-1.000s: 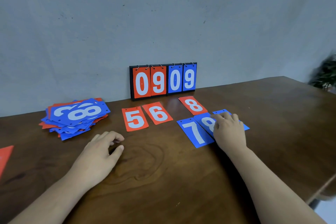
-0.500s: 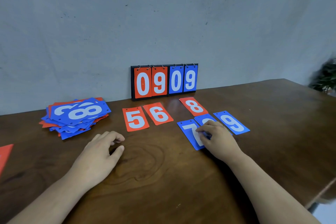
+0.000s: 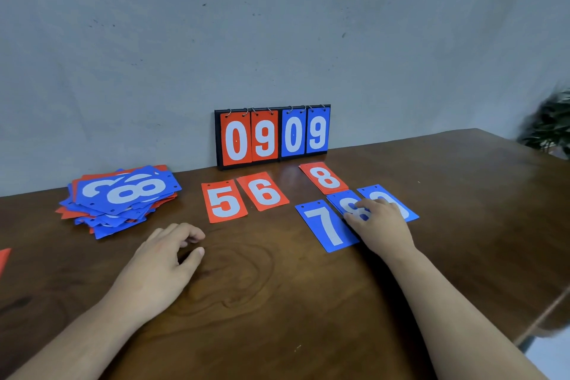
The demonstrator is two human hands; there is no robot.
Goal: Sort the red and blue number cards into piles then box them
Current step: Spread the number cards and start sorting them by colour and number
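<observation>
Right hand lay palm-down on the blue 8 card, fingers spread and pressing, reaching onto the blue 9 card just right. Nothing was pinched. Probably it was nudging the blues together for a pile. Blue 7 card touched the 8 on the left. Red 8 card sat just beyond, red 5 card and red 6 card further left. Left hand rested on the desk, loosely curled, empty. Mixed pile was far left, unsorted. Scoreboard stood at the wall. No box was visible.
</observation>
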